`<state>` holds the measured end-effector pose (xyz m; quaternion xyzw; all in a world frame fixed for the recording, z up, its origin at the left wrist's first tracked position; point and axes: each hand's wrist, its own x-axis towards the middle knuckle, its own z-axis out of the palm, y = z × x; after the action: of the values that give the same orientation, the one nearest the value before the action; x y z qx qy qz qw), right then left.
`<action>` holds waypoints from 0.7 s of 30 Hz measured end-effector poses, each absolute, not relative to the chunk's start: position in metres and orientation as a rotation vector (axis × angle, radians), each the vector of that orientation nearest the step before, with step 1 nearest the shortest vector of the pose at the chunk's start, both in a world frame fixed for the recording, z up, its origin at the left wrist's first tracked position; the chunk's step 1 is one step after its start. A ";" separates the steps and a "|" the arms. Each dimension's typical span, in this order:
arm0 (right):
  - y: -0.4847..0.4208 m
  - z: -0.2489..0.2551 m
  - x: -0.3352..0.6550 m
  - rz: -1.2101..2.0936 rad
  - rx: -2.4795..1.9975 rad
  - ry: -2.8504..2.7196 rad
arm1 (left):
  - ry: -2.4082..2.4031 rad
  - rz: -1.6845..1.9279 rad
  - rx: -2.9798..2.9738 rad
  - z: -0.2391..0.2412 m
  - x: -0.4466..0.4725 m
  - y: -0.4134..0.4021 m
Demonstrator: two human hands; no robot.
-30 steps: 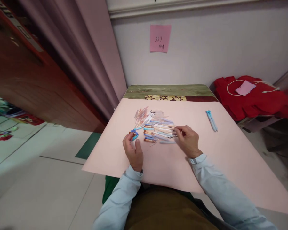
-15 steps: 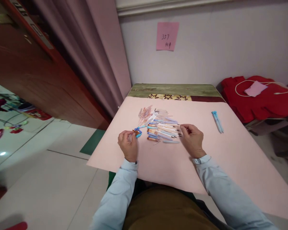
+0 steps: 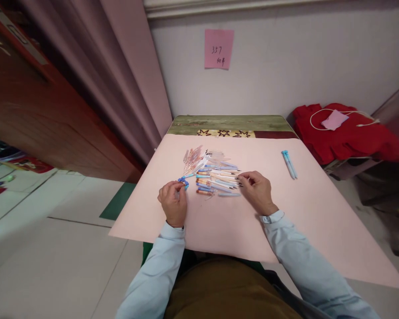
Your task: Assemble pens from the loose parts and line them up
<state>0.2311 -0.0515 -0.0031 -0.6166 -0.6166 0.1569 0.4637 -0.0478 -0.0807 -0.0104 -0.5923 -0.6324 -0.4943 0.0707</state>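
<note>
Well rt of pile (image 3: 213, 175): blue pens (image 3: 289, 164).

Pretty plain room: a pale wall (image 3: 286, 66) is seen at the back, with a pink note (image 3: 218, 48) stuck on it. A mauve curtain (image 3: 119, 79) is hung at the left beside a reddish wooden door (image 3: 36, 110). The floor (image 3: 53, 257) is laid with light tiles, and a red cloth (image 3: 346, 137) is heaped at the right.

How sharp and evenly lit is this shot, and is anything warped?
Head view: even light, no glare; pen pile, left hand and right hand fairly sharp, the blue piece the left hand pinches too small to read; door and floor bow and smear at left.
</note>
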 end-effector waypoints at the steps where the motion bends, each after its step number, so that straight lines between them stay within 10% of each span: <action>1: -0.052 -0.002 0.230 0.380 -1.510 -1.529 | -1.900 -1.489 -1.781 -0.010 -0.048 -0.081; 21: -0.052 -0.008 0.231 0.353 -1.473 -1.641 | -1.888 -1.544 -1.797 -0.012 -0.049 -0.080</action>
<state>0.2305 -0.0521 -0.0078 -0.5926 -0.6604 0.1421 0.4387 -0.0494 -0.0796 -0.0120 -0.5921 -0.6222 -0.5090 0.0561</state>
